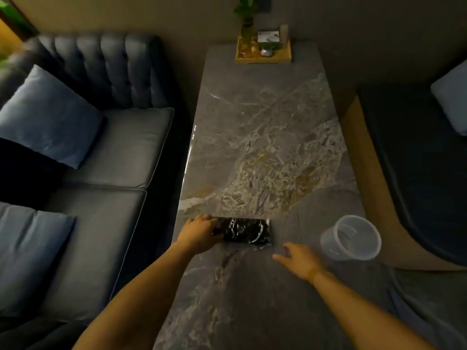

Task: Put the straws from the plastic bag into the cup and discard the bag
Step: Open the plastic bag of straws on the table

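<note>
Your bench [265, 147] is a long slab of grey marble with pale and ochre veins, running away from you. At its near end a plastic bag [243, 232] of dark straws lies flat across it, toward the left edge. A clear plastic cup [351, 237] lies on its side near the right edge, well apart from the bag. At the far end sits a small wooden tray [262, 58] of small items.

Both forearms and hands [199, 233] are bare, unsleeved.
</note>
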`<state>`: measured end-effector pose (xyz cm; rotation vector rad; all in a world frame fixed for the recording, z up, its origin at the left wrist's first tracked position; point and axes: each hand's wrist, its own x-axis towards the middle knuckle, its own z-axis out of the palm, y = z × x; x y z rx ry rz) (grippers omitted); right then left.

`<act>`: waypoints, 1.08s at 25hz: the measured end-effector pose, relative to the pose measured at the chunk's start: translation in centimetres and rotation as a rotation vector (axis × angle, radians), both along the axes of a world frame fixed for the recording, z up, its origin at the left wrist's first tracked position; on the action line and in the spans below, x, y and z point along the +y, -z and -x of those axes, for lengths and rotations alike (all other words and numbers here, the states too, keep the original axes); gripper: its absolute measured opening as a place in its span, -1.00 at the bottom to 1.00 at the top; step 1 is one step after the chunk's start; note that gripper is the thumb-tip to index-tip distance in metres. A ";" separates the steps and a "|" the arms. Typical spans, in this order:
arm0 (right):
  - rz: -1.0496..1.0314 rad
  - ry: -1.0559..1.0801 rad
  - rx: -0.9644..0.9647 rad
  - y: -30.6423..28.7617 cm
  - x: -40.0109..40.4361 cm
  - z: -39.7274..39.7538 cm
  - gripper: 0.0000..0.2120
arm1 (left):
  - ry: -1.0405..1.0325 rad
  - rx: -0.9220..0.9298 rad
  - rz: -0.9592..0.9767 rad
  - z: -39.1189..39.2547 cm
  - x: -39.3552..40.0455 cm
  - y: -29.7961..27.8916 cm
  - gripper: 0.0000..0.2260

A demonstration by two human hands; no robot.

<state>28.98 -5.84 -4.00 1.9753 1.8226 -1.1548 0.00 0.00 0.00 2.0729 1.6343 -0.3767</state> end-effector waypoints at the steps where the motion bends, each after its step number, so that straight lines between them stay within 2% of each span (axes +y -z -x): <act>1: -0.009 0.044 0.016 0.4 0.6 0.4 -0.32 | 0.026 0.006 0.007 0.0 0.9 0.3 -0.59; 5: -0.004 0.147 0.036 1.2 2.9 1.8 -0.25 | 0.069 0.040 0.061 -0.4 3.6 2.1 -0.51; 8: 0.038 0.217 0.082 1.7 3.9 2.7 -0.32 | 0.097 0.063 0.129 -0.9 4.3 3.5 -0.44; 13: 0.103 0.571 0.362 3.2 5.2 4.4 -0.36 | 0.067 0.029 0.146 -0.8 4.2 4.9 -0.42; 15: 0.125 0.641 0.442 3.4 5.3 4.7 -0.43 | 0.037 0.011 0.158 -0.7 4.0 5.1 -0.40; 19: 0.144 0.691 0.604 2.3 4.6 4.6 -0.72 | 0.014 -0.016 0.192 -0.5 3.1 4.9 -0.45; 23: 0.060 0.632 0.659 -0.1 3.3 4.3 -0.66 | -0.035 -0.104 0.233 -0.8 1.3 4.0 -0.55; 27: -0.050 0.540 0.708 -2.9 1.7 3.5 -0.69 | -0.091 -0.257 0.180 -1.1 -1.7 2.2 -0.62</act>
